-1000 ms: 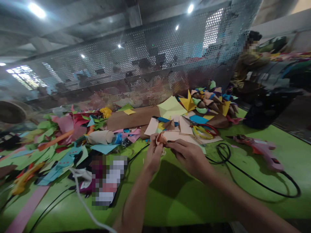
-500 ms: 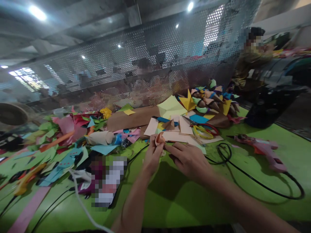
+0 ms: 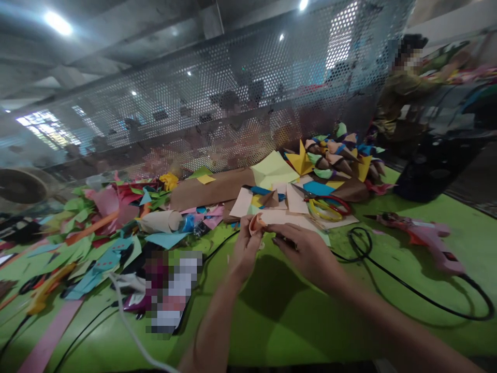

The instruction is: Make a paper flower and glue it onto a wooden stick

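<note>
"While the left hand [image 3: 245, 248] pinches the curled peach paper [image 3: 256, 225] over the table [image 3: 295, 336], what is the risk?"

"Probably creasing, from over-tight pressure. The right hand [image 3: 305, 251] is at its edge; grip cannot be told."

"Obstructions?"

"Paper scraps [image 3: 111, 202] leftward, scissors [image 3: 312, 197] beyond, looped cord [image 3: 367, 257] beside the right hand."

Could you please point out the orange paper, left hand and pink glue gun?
Orange paper [image 3: 255, 224], head view: on curled side.
Left hand [image 3: 247, 244], head view: on its middle.
Pink glue gun [image 3: 433, 235], head view: on body.
</note>
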Tool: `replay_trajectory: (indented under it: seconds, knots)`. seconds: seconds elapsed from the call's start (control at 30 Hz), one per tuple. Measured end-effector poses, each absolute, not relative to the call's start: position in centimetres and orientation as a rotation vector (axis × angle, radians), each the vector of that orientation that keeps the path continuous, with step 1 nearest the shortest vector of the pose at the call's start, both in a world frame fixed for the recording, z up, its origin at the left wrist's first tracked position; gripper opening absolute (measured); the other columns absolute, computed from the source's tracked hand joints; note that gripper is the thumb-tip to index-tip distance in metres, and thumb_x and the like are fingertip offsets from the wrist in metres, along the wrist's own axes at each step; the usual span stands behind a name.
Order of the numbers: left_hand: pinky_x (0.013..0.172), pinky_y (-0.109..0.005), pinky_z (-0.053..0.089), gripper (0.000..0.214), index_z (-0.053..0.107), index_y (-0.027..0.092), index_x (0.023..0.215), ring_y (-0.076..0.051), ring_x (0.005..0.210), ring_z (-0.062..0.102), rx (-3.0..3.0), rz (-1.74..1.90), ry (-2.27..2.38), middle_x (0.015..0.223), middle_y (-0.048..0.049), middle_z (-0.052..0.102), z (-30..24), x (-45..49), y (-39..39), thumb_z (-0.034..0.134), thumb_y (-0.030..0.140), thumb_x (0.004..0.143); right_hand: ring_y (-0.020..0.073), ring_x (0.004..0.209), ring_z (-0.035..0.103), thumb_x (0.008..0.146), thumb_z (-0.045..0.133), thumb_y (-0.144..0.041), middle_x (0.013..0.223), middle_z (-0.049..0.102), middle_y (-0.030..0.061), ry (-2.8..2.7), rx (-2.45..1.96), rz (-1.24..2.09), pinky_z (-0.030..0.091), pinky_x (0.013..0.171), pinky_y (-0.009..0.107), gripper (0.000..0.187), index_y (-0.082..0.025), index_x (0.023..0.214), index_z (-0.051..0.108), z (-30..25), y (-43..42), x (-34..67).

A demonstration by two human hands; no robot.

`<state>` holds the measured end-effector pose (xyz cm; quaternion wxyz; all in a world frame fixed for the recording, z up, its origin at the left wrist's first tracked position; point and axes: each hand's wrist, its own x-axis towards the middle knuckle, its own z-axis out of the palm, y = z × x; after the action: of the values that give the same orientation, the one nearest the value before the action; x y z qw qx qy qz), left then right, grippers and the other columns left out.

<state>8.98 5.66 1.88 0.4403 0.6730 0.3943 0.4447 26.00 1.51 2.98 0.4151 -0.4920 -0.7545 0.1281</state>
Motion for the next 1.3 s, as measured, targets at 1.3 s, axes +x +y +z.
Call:
replay_trajectory:
  seconds: [1.3]
  knots:
    - [0.1,-0.033,0.038,0.029,0.045,0.026,0.124,-0.019,0.11,0.053,1.745,1.065,0.977,0.119,-0.0028,0.056,1.6,8.9,5.75,0.043,0.031,0.095,0.0227,0.084,0.07,0.087,0.057,-0.008,0.101,0.075,0.0041,-2.069,-1.371,-0.096,0.043,0.068,0.03,0.031,-0.021,0.114,0.067,2.84,1.16,25.64]
